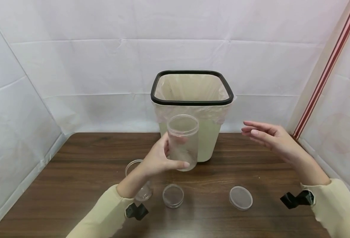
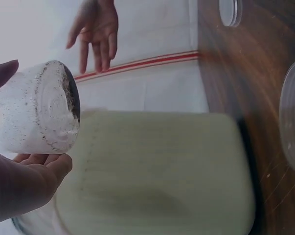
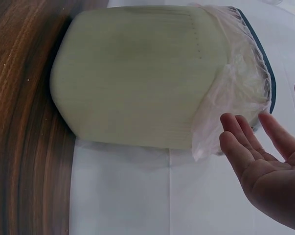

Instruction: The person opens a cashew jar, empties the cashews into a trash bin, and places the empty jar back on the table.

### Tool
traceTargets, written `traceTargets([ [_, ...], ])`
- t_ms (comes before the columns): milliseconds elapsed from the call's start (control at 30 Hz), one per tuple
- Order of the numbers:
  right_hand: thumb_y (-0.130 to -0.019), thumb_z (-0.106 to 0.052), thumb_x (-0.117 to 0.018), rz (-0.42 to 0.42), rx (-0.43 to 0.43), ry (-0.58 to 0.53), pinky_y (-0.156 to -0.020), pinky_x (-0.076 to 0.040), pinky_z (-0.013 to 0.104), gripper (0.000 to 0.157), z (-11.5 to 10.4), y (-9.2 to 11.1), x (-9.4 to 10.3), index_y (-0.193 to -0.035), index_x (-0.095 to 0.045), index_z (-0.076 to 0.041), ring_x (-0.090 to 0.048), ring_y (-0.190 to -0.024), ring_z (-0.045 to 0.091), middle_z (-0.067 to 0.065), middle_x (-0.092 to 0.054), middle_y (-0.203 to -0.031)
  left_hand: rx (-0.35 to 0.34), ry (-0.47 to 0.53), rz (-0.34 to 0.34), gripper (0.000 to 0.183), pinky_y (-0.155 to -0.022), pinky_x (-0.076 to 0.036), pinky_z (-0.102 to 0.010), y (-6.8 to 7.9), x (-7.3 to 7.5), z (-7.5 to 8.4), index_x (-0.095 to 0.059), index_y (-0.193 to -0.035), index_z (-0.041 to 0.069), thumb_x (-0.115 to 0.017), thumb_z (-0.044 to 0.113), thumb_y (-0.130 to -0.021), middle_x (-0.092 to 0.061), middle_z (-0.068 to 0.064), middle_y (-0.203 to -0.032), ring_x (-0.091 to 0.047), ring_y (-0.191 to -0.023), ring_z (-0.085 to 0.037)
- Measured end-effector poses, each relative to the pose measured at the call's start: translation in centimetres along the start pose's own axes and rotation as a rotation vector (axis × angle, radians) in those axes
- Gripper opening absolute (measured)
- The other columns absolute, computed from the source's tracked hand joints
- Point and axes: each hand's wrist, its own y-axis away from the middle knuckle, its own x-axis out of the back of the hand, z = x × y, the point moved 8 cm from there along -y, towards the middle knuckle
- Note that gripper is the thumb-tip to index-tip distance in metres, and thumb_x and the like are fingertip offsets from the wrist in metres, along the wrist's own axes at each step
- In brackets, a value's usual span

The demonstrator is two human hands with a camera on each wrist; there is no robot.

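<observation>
My left hand grips a clear plastic jar by its side, thumb on one side and fingers on the other. The jar is raised above the table, in front of the bin. Dark crumbs and specks cling around the jar's base in the left wrist view. Off to the right of the bin, my right hand hovers with its fingers extended, touching nothing. Partly hidden by my left forearm, a second clear jar is on the table.
A pale green bin with a black rim and a thin plastic liner stands at the table's back. Two round clear lids lie on the wooden table: one lid near the middle, another lid farther right. White sheeting encloses the table.
</observation>
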Motion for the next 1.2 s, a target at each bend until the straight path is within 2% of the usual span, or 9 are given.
traceTargets([
  [200, -0.095, -0.002, -0.041, -0.031, 0.024, -0.021, -0.090, -0.043, 0.022, 0.036, 0.3, 0.6, -0.4, -0.129, -0.052, -0.010, -0.057, -0.108, 0.010, 0.003, -0.062, -0.114, 0.030, -0.038, -0.039, 0.076, -0.091, -0.042, -0.036, -0.2, -1.7, -1.6, -0.040, -0.127, 0.005, -0.078, 0.002, -0.062, -0.053, -0.010, -0.119, -0.052, -0.109, -0.022],
  [300, -0.095, -0.001, -0.040, -0.042, 0.030, -0.019, -0.090, -0.042, 0.021, 0.036, 0.6, 0.8, -0.5, -0.128, -0.052, -0.010, -0.056, -0.108, 0.010, 0.001, -0.063, -0.113, 0.048, -0.024, -0.065, 0.075, -0.087, -0.045, -0.034, -0.3, -2.7, -2.4, -0.041, -0.125, 0.005, -0.079, 0.000, -0.060, -0.055, -0.011, -0.116, -0.053, -0.105, -0.021],
  [467, -0.095, -0.002, -0.041, -0.021, -0.006, 0.011, -0.090, -0.042, 0.021, 0.035, 1.5, 1.1, -0.5, -0.129, -0.050, -0.007, -0.056, -0.108, 0.009, -0.003, -0.062, -0.112, 0.101, -0.051, -0.104, 0.075, -0.082, -0.046, -0.031, -0.2, -4.3, -3.9, -0.042, -0.122, 0.009, -0.082, 0.004, -0.058, -0.058, -0.008, -0.109, -0.056, -0.097, -0.017],
  [600, -0.095, -0.004, -0.043, -0.012, -0.033, 0.023, -0.090, -0.043, 0.021, 0.035, 2.2, 1.3, -0.7, -0.130, -0.048, -0.004, -0.056, -0.108, 0.009, -0.003, -0.062, -0.112, 0.100, -0.092, -0.135, 0.074, -0.084, -0.044, -0.030, -0.1, -5.3, -4.8, -0.044, -0.120, 0.009, -0.083, 0.005, -0.057, -0.058, -0.004, -0.108, -0.055, -0.096, -0.014],
  [867, -0.095, -0.003, -0.044, -0.005, -0.041, 0.026, -0.089, -0.043, 0.021, 0.036, 3.2, 1.6, -0.8, -0.131, -0.046, -0.001, -0.056, -0.108, 0.009, -0.002, -0.061, -0.112, 0.101, -0.193, -0.169, 0.071, -0.084, -0.042, -0.027, 0.1, -6.6, -6.4, -0.047, -0.115, 0.015, -0.084, 0.007, -0.055, -0.057, 0.002, -0.118, -0.054, -0.100, -0.011],
  [1067, -0.095, -0.006, -0.046, -0.002, -0.076, 0.106, -0.087, -0.044, 0.021, 0.036, 4.4, 1.9, -1.0, -0.130, -0.048, -0.004, -0.057, -0.106, 0.008, -0.004, -0.062, -0.111, 0.143, -0.258, -0.197, 0.070, -0.081, -0.043, -0.025, 0.2, -7.2, -7.9, -0.049, -0.113, 0.017, -0.086, 0.010, -0.054, -0.057, 0.007, -0.111, -0.054, -0.098, -0.011],
  [1200, -0.094, -0.006, -0.047, 0.004, -0.089, 0.122, -0.086, -0.045, 0.020, 0.036, 4.9, 2.2, -1.0, -0.130, -0.048, -0.005, -0.058, -0.105, 0.008, -0.004, -0.062, -0.111, 0.166, -0.296, -0.220, 0.071, -0.082, -0.042, -0.025, 0.2, -7.8, -8.8, -0.049, -0.112, 0.017, -0.087, 0.012, -0.053, -0.056, 0.008, -0.107, -0.053, -0.098, -0.011],
])
